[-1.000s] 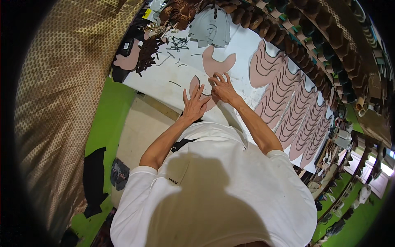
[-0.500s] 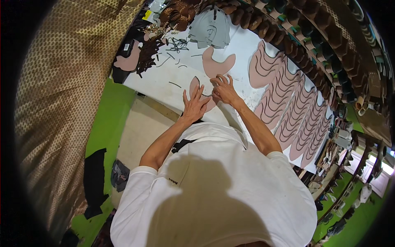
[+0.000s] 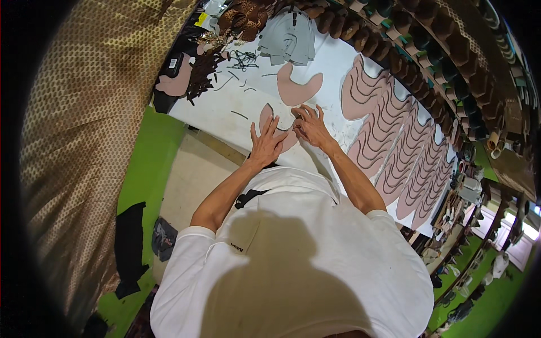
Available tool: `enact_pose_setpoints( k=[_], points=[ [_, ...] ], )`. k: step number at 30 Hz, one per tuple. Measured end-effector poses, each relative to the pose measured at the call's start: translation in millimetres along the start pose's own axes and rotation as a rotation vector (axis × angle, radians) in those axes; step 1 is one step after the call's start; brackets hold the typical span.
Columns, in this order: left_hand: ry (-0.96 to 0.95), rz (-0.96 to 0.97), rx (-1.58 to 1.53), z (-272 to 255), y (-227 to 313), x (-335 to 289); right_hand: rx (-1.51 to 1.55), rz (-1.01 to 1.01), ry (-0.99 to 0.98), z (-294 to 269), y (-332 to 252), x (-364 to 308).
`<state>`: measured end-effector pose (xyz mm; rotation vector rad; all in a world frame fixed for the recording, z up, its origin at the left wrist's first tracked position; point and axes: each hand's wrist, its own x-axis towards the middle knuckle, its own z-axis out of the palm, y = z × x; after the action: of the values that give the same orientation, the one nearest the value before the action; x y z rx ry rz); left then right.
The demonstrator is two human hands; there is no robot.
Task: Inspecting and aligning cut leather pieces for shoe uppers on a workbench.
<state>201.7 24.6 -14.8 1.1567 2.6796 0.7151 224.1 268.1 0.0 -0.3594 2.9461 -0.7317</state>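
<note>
A curved pink piece (image 3: 265, 114), like a cut shoe part, lies on the white table close to my body. A thin dark strip runs along its inner edge. My left hand (image 3: 266, 147) rests flat on this piece with its fingers spread. At the piece's right end is my right hand (image 3: 313, 130), its thumb and fingers drawn together at the edge beside the dark strip. What sits between those fingertips is too small to make out. Just beyond my hands lies a second curved pink piece (image 3: 298, 90), with no dark strip visible on it.
Overlapping rows of dark-edged pink pieces (image 3: 375, 132) cover the table's right side. Short dark strips (image 3: 239, 115) lie scattered at left, near a brown pile of strips (image 3: 203, 76). Grey stacked pieces (image 3: 287, 39) sit at the back. Shoe racks (image 3: 406, 67) curve along the far right.
My right hand has shifted slightly right and toward me, and its fingers have moved along the pink piece's edge. My left hand stays pressed on the piece.
</note>
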Motion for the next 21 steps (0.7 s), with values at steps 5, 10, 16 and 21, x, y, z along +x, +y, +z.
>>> enact_pose_setpoints(
  k=[5, 10, 16, 21],
  points=[
    [-0.003, -0.011, -0.002, 2.9, -2.5, -3.4, 0.019, 0.042, -0.002, -7.0, -4.2, -0.9],
    [-0.015, -0.01, 0.005, 4.7, -3.4, -3.4, 0.078, 0.118, 0.03, -8.8, -5.0, -4.4],
    [0.006, 0.002, 0.005, 4.5, -2.5, -1.8, -0.033, -0.002, 0.001, -3.0, -3.9, -3.2],
    [0.001, -0.003, 0.004, 2.0, -0.5, -2.0, 0.033, -0.021, 0.065, -1.3, -8.2, 4.2]
  ],
)
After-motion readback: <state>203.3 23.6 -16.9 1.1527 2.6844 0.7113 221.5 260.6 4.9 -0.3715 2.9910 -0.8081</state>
